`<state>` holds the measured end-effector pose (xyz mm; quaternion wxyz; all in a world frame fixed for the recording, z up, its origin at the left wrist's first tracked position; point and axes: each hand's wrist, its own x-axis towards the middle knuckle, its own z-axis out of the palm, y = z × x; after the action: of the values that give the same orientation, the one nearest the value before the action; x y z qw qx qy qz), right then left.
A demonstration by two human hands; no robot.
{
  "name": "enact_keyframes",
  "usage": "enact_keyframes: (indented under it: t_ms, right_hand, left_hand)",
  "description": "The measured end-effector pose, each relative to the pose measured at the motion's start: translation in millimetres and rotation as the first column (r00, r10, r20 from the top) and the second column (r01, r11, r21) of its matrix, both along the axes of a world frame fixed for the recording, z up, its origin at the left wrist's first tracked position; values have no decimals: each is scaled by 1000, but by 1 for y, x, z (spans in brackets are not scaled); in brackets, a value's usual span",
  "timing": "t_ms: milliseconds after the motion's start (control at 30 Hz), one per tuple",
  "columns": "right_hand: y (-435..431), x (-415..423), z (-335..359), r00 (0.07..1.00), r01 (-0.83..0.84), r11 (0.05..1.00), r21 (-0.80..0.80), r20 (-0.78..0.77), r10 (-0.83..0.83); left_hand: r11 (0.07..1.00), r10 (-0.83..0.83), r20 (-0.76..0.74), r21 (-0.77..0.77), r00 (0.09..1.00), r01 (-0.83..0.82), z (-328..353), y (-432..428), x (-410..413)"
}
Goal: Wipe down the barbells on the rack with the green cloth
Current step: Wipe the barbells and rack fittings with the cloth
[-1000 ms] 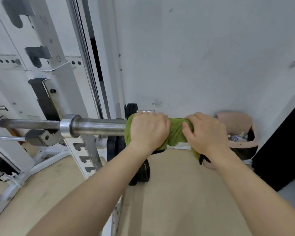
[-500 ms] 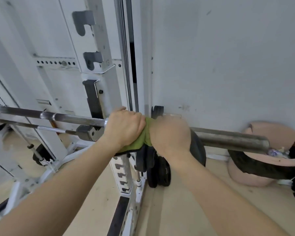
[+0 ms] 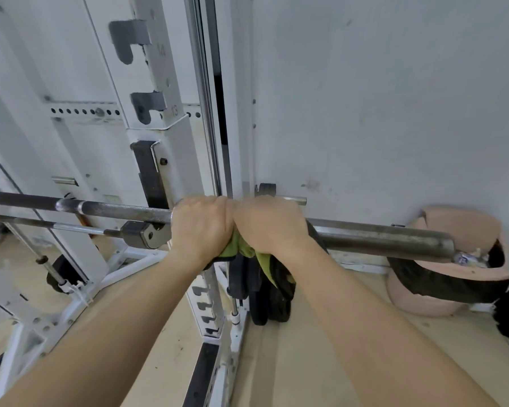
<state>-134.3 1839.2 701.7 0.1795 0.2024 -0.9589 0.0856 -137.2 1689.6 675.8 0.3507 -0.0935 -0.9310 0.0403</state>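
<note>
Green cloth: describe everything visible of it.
The green cloth is soft, crumpled, yellow-green fabric wrapped round the barbell beside the rack post. The left hand and right hand grip it side by side, hiding most of it. Only bunched folds show beneath them, one tail hanging down.

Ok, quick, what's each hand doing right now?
Left hand: grips the green cloth wrapped on the barbell.
Right hand: grips the same cloth and bar, touching the left.
</note>
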Motion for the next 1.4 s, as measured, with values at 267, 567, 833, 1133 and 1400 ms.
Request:
enact_keyframes:
  t_ms: [267, 567, 833, 1133, 1400]
  right_hand:
    - [29, 17, -33, 946, 138, 990, 6, -297, -130]
    - [190, 43, -37, 880, 362, 931, -47, -314, -358]
    - [171, 38, -29, 831, 483, 875, -40, -292, -473]
    - [6, 19, -48, 876, 304, 943, -134, -349, -332]
    - [-12, 7, -13, 983, 74, 996, 43, -171, -66]
  left_hand:
    - [988, -24, 46, -148, 999, 31, 10, 39, 7]
    - [947, -299, 22, -116, 954, 300, 16, 197, 20]
    - [906, -368, 84, -194, 926, 377, 18, 173, 8]
    - [985, -68, 340, -127, 938, 117, 34, 9, -32]
    - [989, 59, 0, -138, 998, -58, 10, -1, -13]
